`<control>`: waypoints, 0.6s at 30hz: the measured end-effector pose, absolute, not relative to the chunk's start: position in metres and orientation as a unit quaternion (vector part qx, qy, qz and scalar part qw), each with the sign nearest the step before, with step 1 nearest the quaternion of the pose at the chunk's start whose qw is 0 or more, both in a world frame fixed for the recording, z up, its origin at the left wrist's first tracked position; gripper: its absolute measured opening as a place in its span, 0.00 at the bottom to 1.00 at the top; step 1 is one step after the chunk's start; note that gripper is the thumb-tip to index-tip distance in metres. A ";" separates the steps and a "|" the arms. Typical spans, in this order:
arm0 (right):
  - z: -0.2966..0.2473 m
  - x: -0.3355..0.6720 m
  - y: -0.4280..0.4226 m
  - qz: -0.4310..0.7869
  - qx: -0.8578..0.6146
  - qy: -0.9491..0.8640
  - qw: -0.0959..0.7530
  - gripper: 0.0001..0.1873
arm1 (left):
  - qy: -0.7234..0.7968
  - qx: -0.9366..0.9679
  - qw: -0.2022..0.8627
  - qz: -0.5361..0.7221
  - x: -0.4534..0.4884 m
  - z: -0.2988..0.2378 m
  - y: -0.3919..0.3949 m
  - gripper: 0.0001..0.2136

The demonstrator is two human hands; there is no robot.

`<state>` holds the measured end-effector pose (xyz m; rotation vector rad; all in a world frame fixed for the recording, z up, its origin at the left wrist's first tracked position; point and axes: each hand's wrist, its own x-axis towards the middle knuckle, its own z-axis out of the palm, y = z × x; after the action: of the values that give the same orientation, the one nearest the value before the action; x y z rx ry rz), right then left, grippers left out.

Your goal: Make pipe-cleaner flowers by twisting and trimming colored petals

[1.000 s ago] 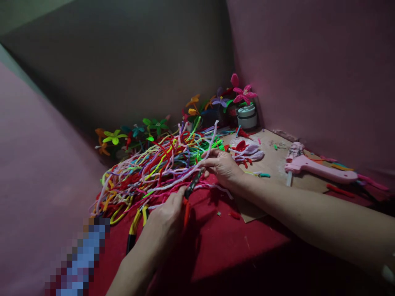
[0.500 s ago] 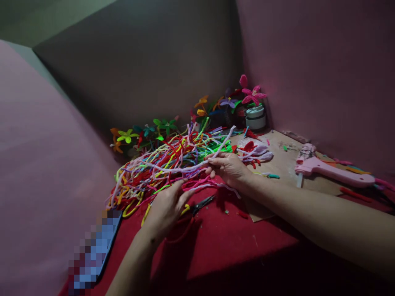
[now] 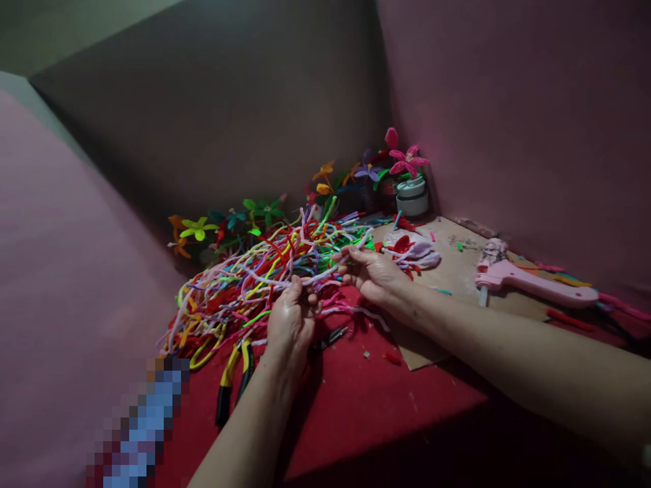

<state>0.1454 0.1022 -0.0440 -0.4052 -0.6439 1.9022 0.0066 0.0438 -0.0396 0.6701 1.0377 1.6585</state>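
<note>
A pale lilac pipe cleaner (image 3: 329,272) stretches between my two hands. My left hand (image 3: 293,315) pinches it with thumb and fingers, while my right hand (image 3: 373,272) grips it farther along, its tip sticking up past the fingers. Behind and to the left lies a heap of pipe cleaners (image 3: 239,278) in many colours. Yellow-and-black pliers (image 3: 227,388) rest beside my left wrist. Dark scissors (image 3: 333,337) lie just right of my left hand, partly hidden by it.
A pink glue gun (image 3: 539,285) lies on a cardboard sheet (image 3: 458,237) at the right. Lilac petal shapes (image 3: 422,254) sit near my right hand. Pipe-cleaner flowers (image 3: 408,160) stand along the back wall. A blurred phone-like object (image 3: 147,420) is at the left, on red cloth (image 3: 366,420).
My left hand has risen from low by the heap and now pinches the lilac pipe cleaner. The pliers have come into view. The whole view has shifted slightly.
</note>
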 end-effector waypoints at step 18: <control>-0.037 0.146 0.108 0.708 -0.303 -0.284 0.572 0.06 | 0.422 0.296 0.411 0.752 -0.006 -0.037 0.044 0.11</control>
<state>0.1459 0.1084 -0.0371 -0.7098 -0.6671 1.6600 -0.0060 0.0435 -0.0365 0.7459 1.0628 1.8919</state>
